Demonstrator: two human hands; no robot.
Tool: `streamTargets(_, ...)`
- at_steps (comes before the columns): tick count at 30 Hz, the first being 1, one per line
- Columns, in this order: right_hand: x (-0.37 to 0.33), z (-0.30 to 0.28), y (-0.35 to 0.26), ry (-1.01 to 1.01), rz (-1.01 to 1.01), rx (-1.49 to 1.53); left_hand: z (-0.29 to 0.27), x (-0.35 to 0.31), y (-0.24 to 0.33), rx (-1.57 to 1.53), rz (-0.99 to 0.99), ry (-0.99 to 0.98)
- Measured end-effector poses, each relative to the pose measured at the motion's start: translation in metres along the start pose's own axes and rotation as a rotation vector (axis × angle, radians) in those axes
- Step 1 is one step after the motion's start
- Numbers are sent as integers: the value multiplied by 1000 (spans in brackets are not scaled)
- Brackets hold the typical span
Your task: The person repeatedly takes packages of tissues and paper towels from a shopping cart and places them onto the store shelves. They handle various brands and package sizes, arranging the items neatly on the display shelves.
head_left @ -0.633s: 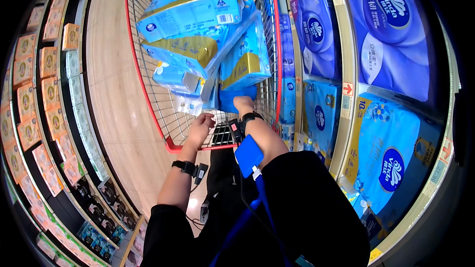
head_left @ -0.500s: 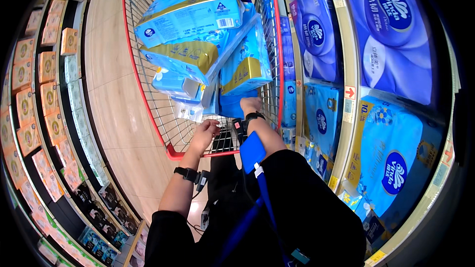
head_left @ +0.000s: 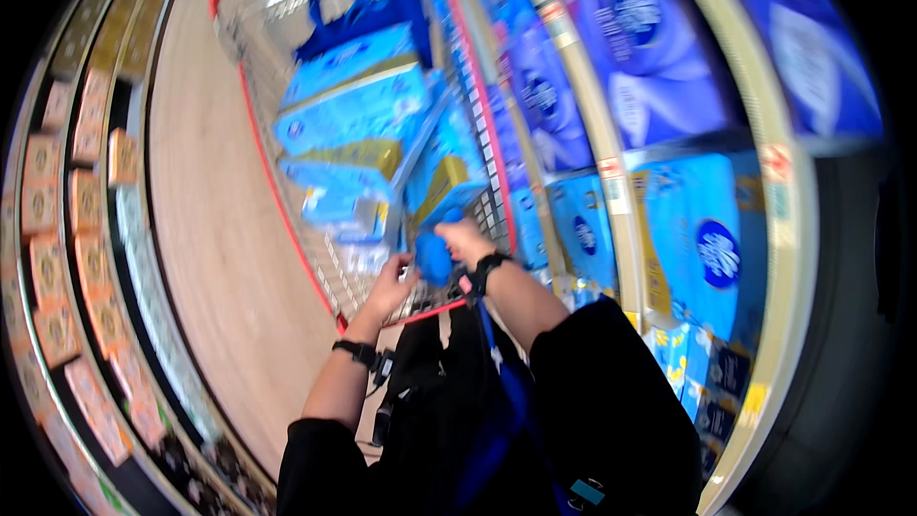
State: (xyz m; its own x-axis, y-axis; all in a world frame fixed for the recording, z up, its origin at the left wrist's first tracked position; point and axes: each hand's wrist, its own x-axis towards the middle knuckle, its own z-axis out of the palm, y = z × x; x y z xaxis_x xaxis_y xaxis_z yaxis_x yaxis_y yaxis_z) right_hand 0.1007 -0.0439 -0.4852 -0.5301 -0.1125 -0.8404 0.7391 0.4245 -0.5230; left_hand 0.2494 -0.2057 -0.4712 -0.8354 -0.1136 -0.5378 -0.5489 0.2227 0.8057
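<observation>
My right hand (head_left: 465, 243) is inside the near end of a shopping cart (head_left: 430, 314), its fingers closed on a smooth blue item (head_left: 435, 259) whose kind is blurred. Just left of that item is my left hand (head_left: 386, 290), fingers loosely bent and apart, with nothing visible in them. Beyond my hands, a large blue tissue multipack (head_left: 349, 96) with a gold band lies on other blue packs. A smaller blue-and-white tissue pack (head_left: 346, 214) sits lower, near my left hand. Another blue-and-gold pack (head_left: 447, 180) leans by the cart's right side.
A dark blue tote bag (head_left: 368, 21) sits at the cart's far end. Close on the right, shelves hold purple tissue packs (head_left: 650, 62) and blue tissue packs (head_left: 693, 239). Orange boxes (head_left: 53, 272) line the left shelves across the pale floor (head_left: 215, 201). A blue lanyard (head_left: 516, 401) hangs before me.
My view has shifted, showing more of the cart's far end. My right hand has come up with the blue item, which now shows between my hands. My left hand stays near the cart's rim.
</observation>
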Motion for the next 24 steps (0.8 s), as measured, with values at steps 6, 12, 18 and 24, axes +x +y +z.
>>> streamTargets(6, -133, -66, -62, 31, -654, -48, 15, 0, 101, 12, 572, -142)
streamTargets(12, -302, -138, -65, 158, -1098, -83, 21, -56, 256, -429, 604, -365)
streamTargets(18, -406, -165, -25, 901, -1504, -214, 98, -106, 331, -286, 909, -560)
streamTargets(24, -559, -239, 46, 1686, -1362, -751, 226, -214, 459, -149, 1283, -818)
